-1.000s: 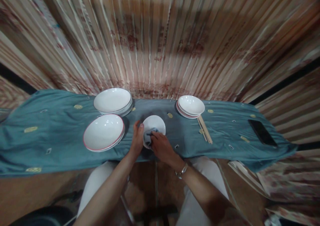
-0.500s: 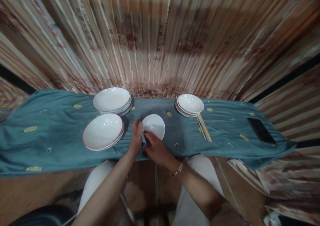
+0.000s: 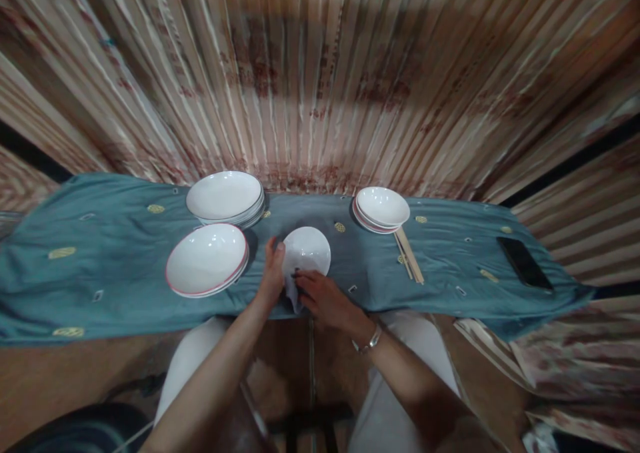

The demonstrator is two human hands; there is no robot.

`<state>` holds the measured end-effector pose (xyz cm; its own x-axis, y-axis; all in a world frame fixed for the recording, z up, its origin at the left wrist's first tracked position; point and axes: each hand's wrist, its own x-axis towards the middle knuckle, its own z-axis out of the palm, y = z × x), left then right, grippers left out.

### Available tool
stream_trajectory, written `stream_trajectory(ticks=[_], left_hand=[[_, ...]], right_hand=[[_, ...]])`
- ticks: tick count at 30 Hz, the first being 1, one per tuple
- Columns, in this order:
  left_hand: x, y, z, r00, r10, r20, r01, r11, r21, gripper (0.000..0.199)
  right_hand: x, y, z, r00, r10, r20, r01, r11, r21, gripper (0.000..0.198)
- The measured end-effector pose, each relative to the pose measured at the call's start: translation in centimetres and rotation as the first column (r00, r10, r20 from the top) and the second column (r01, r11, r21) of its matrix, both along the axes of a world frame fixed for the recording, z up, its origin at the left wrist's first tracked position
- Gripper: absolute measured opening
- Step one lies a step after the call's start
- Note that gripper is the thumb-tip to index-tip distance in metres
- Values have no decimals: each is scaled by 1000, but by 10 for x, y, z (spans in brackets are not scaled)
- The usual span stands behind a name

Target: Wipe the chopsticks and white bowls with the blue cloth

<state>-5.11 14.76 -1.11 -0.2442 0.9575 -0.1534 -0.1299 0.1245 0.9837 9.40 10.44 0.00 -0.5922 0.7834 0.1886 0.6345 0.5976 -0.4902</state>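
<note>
A small white bowl (image 3: pixel 309 247) sits tilted in front of me on the cloth-covered table. My left hand (image 3: pixel 271 273) grips its left edge, thumb at the rim and fingers around the outside. In my right hand (image 3: pixel 323 296) is a grey cloth (image 3: pixel 294 293), pressed against the bowl's near rim; part of the cloth hangs down below the fingers. A stack of red-rimmed bowls (image 3: pixel 207 263) stands to the left of my left hand.
Behind that stack is another of dark-rimmed plates (image 3: pixel 225 196). Smaller bowls (image 3: pixel 383 207) are stacked at the back right, with wooden chopsticks (image 3: pixel 410 256) beside them. A black phone (image 3: pixel 524 263) lies on the teal tablecloth (image 3: pixel 125 266) at the right. A pleated curtain (image 3: pixel 320 86) hangs behind.
My right hand has shifted slightly right along the near rim with the grey cloth, and more of the cloth now shows. My left hand keeps its hold on the bowl.
</note>
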Motion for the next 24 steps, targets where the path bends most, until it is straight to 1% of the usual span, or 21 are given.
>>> stream_trajectory(ticks=[5,7,9,12,13,14,15,16,17,18,19,20,22,23,24], left_hand=[[-1,4,-2,1000,2,-5,-2,999,-34,65],[-1,6,-5,1000,11,8,-11,999,-35,68],[-1,8,-6,999,11,53,-10,1000,-24,71],[-3,9,-6,988,-52,146,55,998,-20,78],[-4,8,-4,986,-81,144,83,996,-11,80],[-6,7,-2,990,-101,102,100,995,19,81],[-8,5,0,993,-113,13,112,991,73,82],[-10,3,3,987,-111,-114,127,980,152,80],[-12,0,7,960,-90,-266,158,956,247,77],[-13,-3,10,905,-69,-420,223,917,331,72],[-14,-5,13,833,-44,-551,304,869,390,65],[-14,-8,16,753,-26,-658,392,820,417,58],[-11,-12,20,611,-3,-791,538,735,413,43],[-9,-13,21,557,6,-830,586,706,398,37],[-7,-14,21,517,17,-856,615,688,385,31]], right_hand=[[9,-5,-6,994,-6,109,-8,993,121,24],[10,-8,-6,992,-11,126,-9,988,157,25],[11,-9,-5,993,-31,118,9,984,180,29],[16,-7,-2,993,-81,81,64,978,199,34],[19,-5,-1,993,-95,72,78,975,207,36],[23,-3,0,992,-106,65,90,972,219,37],[26,0,2,992,-115,60,98,968,231,38],[30,2,3,991,-120,56,103,965,241,39],[33,4,5,991,-120,54,103,963,251,39],[36,6,6,992,-117,54,99,961,258,39],[38,8,7,992,-111,54,93,961,262,39],[40,9,8,993,-106,55,88,961,263,38],[42,12,10,993,-105,54,88,962,258,38],[43,12,11,993,-110,50,94,963,254,37],[44,13,11,992,-115,43,101,962,252,37]])
